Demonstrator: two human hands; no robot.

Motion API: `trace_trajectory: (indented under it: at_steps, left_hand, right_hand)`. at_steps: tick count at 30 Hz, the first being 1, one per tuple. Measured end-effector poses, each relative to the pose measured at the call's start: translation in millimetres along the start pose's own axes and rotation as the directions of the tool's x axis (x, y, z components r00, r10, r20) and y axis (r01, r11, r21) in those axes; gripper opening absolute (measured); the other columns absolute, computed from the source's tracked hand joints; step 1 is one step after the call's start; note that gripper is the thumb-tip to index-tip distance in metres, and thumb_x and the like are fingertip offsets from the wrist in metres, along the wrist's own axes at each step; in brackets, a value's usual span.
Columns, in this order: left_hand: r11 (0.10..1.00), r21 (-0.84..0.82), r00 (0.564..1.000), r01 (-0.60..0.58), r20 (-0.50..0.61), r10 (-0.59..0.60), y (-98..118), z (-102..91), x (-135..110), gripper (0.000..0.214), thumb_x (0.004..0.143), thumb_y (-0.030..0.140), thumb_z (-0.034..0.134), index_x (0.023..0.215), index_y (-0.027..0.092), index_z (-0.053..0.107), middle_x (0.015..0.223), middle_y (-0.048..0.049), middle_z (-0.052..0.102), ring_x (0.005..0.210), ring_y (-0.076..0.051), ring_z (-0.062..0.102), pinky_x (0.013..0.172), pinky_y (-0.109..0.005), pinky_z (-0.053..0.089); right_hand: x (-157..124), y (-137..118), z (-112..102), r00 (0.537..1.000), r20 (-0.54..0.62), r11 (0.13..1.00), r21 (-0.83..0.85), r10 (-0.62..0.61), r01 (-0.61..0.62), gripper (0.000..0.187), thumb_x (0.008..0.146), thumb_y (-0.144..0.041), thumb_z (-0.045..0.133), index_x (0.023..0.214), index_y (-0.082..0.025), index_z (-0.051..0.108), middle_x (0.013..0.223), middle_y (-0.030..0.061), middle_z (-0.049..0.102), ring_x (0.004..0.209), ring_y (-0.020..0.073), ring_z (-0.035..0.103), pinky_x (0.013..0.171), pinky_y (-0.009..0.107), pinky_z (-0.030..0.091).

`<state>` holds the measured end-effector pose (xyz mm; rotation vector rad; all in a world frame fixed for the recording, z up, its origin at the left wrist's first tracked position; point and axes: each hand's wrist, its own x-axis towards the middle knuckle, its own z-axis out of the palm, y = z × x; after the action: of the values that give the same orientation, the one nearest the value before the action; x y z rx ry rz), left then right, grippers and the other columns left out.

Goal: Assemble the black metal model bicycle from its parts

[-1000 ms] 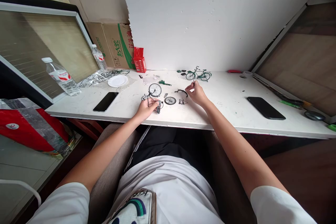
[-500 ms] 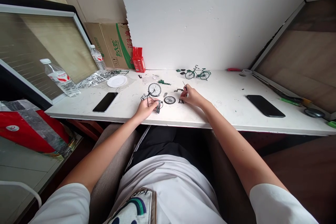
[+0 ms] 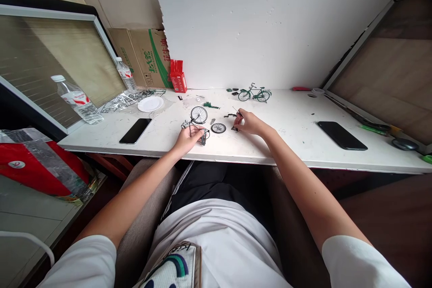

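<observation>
My left hand (image 3: 188, 139) is closed round a dark model bicycle frame (image 3: 203, 137), near the table's front edge. One spoked wheel (image 3: 199, 115) is on that frame, pointing away from me. Between my hands a loose spoked wheel (image 3: 218, 128) lies flat, with a small grey part (image 3: 213, 121) just behind it. My right hand (image 3: 247, 122) pinches a small black part (image 3: 234, 128) low at its fingertips. A thin dark rod (image 3: 234, 110) also sticks out from its fingers; its kind is unclear. Beside those fingers lies a small dark curved piece (image 3: 230, 115).
A finished green model bicycle (image 3: 254, 93) stands at the back. A green part (image 3: 211, 105) lies nearer. Phones (image 3: 135, 131) (image 3: 341, 135) lie on both sides. At left are a white plate (image 3: 150, 104), water bottles (image 3: 77, 101) and a red box (image 3: 177, 76).
My right hand has turned slightly, and the thin rod leans more to the left. The small black part at its fingertips has tilted. My left hand keeps still with the bicycle frame.
</observation>
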<state>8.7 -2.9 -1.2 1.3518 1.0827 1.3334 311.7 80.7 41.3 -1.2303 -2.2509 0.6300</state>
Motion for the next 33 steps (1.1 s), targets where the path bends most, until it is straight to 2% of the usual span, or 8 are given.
trace_trajectory:
  at_steps: [4, 8, 13, 19, 29, 33]
  left_hand:
    - [1.0, -0.002, 1.0, 0.0, 0.001, 0.0, 0, 0.1, 0, 0.053, 0.074, 0.052, 0.089, 0.102, 0.011, 0.072, 0.087, -0.009, 0.077, 0.074, -0.018, 0.072, 0.066, -0.03, 0.061]
    - [1.0, -0.003, 1.0, -0.003, 0.003, 0.003, 1, 0.5, -1, 0.053, 0.074, 0.052, 0.089, 0.102, 0.011, 0.072, 0.088, -0.0091, 0.077, 0.075, -0.018, 0.072, 0.066, -0.03, 0.061]
    - [1.0, -0.009, 1.0, 0.004, 0.005, -0.004, 1, 0.6, 0, 0.053, 0.073, 0.052, 0.089, 0.101, 0.011, 0.072, 0.087, -0.0086, 0.077, 0.074, -0.018, 0.072, 0.065, -0.029, 0.061]
    - [1.0, 0.003, 1.0, -0.003, 0.006, 0.003, -1, -0.5, 0, 0.051, 0.074, 0.051, 0.089, 0.102, 0.011, 0.072, 0.086, -0.0086, 0.077, 0.074, -0.018, 0.072, 0.065, -0.03, 0.061]
    - [1.0, -0.007, 1.0, 0.013, 0.008, -0.013, 0, 0.1, 0, 0.052, 0.074, 0.052, 0.089, 0.102, 0.012, 0.072, 0.087, -0.009, 0.078, 0.074, -0.018, 0.073, 0.066, -0.031, 0.061]
    - [1.0, -0.011, 1.0, 0.007, 0.006, -0.007, 0, -0.5, 0, 0.049, 0.075, 0.049, 0.089, 0.102, 0.012, 0.072, 0.087, -0.0096, 0.078, 0.073, -0.019, 0.073, 0.066, -0.031, 0.061]
  right_hand:
    - [1, -1, 0, 1.0, 0.001, 0.999, -0.042, 0.023, -0.022, 0.033, 0.084, -0.014, 0.074, 0.093, -0.026, 0.045, 0.106, 0.0081, 0.08, 0.084, 0.0245, 0.07, 0.072, 0.035, 0.051]
    - [3, -4, 5, 1.0, -0.012, 0.988, -0.155, 0.028, -0.03, 0.026, 0.088, -0.017, 0.073, 0.098, -0.025, 0.049, 0.105, 0.0104, 0.08, 0.081, 0.0251, 0.07, 0.069, 0.034, 0.049]
    - [3, -11, 14, 0.997, -0.08, 0.965, -0.262, -0.005, -0.016, 0.026, 0.086, -0.018, 0.076, 0.1, -0.025, 0.055, 0.095, 0.0119, 0.078, 0.083, 0.0291, 0.07, 0.068, 0.035, 0.046]
    - [3, -15, 23, 0.991, -0.13, 0.963, -0.268, -0.017, -0.019, 0.028, 0.088, -0.027, 0.076, 0.105, -0.025, 0.054, 0.089, 0.0122, 0.073, 0.085, 0.0315, 0.067, 0.072, 0.038, 0.048]
    - [3, -14, 32, 0.996, -0.086, 0.953, -0.302, -0.037, 0.01, 0.024, 0.088, -0.013, 0.061, 0.102, -0.024, 0.044, 0.092, 0.0154, 0.067, 0.093, 0.0367, 0.059, 0.079, 0.044, 0.049]
    - [3, -20, 32, 0.984, -0.135, 0.975, -0.201, -0.119, 0.09, 0.023, 0.091, -0.015, 0.058, 0.1, -0.025, 0.04, 0.098, 0.0142, 0.065, 0.093, 0.0331, 0.059, 0.081, 0.044, 0.05]
